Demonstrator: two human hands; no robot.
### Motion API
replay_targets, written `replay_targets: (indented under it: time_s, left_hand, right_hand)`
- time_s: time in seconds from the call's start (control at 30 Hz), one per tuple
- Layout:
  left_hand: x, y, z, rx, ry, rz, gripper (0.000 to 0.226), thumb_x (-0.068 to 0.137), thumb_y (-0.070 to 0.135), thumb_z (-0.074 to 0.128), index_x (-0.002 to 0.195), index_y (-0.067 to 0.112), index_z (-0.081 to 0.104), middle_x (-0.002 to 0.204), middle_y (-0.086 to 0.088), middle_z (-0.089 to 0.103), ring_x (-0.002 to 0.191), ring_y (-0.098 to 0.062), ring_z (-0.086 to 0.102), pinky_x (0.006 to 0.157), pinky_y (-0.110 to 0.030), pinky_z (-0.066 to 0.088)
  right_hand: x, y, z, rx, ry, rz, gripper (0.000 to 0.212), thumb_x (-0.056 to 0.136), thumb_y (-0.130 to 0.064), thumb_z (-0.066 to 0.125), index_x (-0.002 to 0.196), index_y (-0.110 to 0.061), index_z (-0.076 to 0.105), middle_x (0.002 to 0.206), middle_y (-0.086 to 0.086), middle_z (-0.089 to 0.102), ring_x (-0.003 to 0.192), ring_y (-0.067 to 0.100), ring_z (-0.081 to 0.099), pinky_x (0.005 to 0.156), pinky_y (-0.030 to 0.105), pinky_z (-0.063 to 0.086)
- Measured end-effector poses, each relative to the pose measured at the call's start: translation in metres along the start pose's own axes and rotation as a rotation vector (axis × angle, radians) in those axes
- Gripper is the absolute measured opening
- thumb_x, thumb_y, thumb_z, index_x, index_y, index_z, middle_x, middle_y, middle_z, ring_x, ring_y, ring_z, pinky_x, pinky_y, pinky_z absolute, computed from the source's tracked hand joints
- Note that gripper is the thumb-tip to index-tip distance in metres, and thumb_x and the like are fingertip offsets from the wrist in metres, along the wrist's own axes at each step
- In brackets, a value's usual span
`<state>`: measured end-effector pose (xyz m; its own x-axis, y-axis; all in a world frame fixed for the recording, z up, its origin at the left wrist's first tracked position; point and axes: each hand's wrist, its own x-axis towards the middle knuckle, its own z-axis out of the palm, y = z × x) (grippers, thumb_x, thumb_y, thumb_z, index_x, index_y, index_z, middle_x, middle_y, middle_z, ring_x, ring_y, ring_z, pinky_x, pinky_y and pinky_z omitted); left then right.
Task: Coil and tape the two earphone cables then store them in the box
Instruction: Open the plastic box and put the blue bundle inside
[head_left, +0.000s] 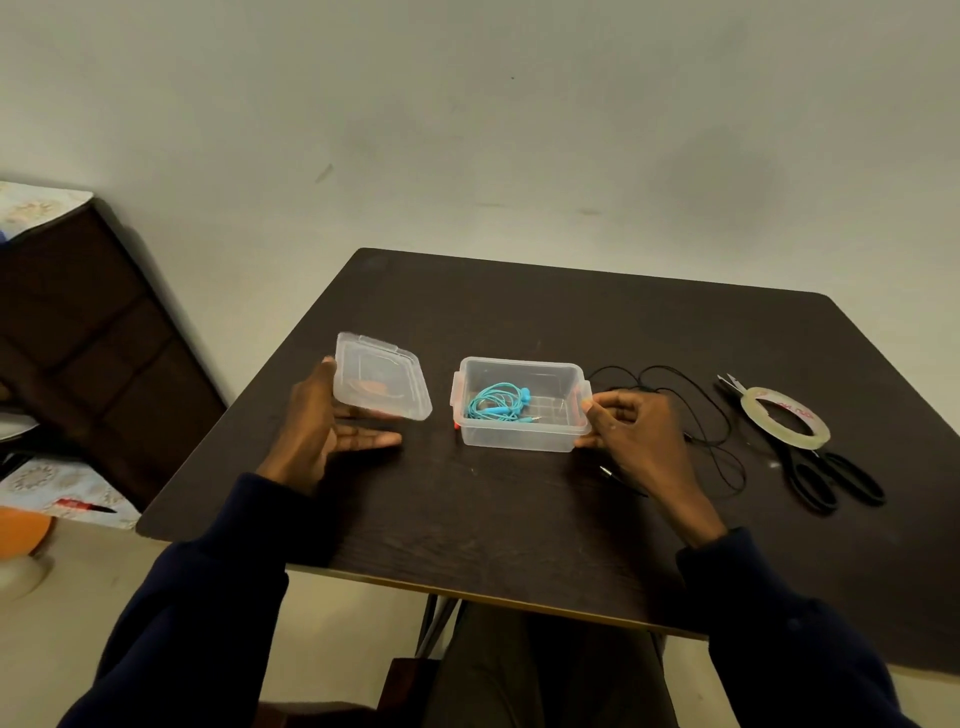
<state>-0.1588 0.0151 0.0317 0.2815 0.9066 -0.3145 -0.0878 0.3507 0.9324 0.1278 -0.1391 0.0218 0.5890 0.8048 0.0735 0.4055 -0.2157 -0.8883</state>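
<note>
The clear plastic box (519, 440) is a shallow, round-cornered rectangle with thin see-through walls and an orange latch at each short end. It sits open on the dark wood-grain table (519, 525). Inside it, toward the left half, the turquoise earphones (497, 405) lie in a loose coil of thin rubbery cord, plug end on the box floor. The black earphone cable (702, 415) is outside, sprawled uncoiled in wide thin loops on the table just right of the box and partly behind the right hand.

The clear plastic lid (383, 376) has a raised rim and rounded corners. It is off the box, tilted and raised above the table to the box's left.

Further right, a flat roll of clear tape (783, 419) rests across black-handled scissors (831, 480), whose blades point away from the person.

The left hand (327, 415) grasps the lid, thumb at its left edge, fingers stretched flat beneath it, palm turned inward. The right hand (636, 434) grips the box's right end, thumb tip by the orange latch at the rim, fingers curled, one reaching the lower corner. Both forearms wear dark navy sleeves.
</note>
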Motion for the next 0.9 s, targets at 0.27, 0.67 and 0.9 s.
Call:
replay_targets:
  time_s: [0.27,0.67,0.9]
  left_hand:
    - [0.014,-0.005,-0.025,0.211,0.164,0.128,0.029,0.102,0.02,0.058,0.084,0.001,0.071,0.086,-0.017,0.075,0.075,-0.03,0.074,0.058,-0.032,0.063]
    - [0.038,0.0,-0.049,0.765,0.41,0.307,0.014,0.092,0.019,0.069,0.097,0.013,0.081,0.091,-0.008,0.078,0.066,-0.024,0.073,0.075,-0.036,0.062]
    - [0.038,0.002,-0.057,0.857,0.486,0.352,0.017,0.087,0.012,0.066,0.092,0.015,0.082,0.097,-0.012,0.078,0.103,-0.037,0.067,0.096,-0.042,0.052]
  right_hand:
    - [0.008,-0.012,0.019,0.005,-0.032,0.006,0.014,0.095,-0.02,0.068,0.106,-0.013,0.071,0.089,-0.002,0.073,0.072,0.012,0.076,0.074,0.036,0.064]
    - [0.01,-0.028,0.053,0.064,-0.048,-0.009,0.012,0.094,-0.023,0.069,0.103,-0.014,0.072,0.087,-0.001,0.075,0.072,0.013,0.076,0.075,0.041,0.064]
    - [0.011,-0.032,0.066,0.047,-0.046,-0.011,0.024,0.094,-0.023,0.069,0.112,-0.008,0.072,0.089,0.0,0.075,0.072,0.013,0.076,0.074,0.039,0.064]
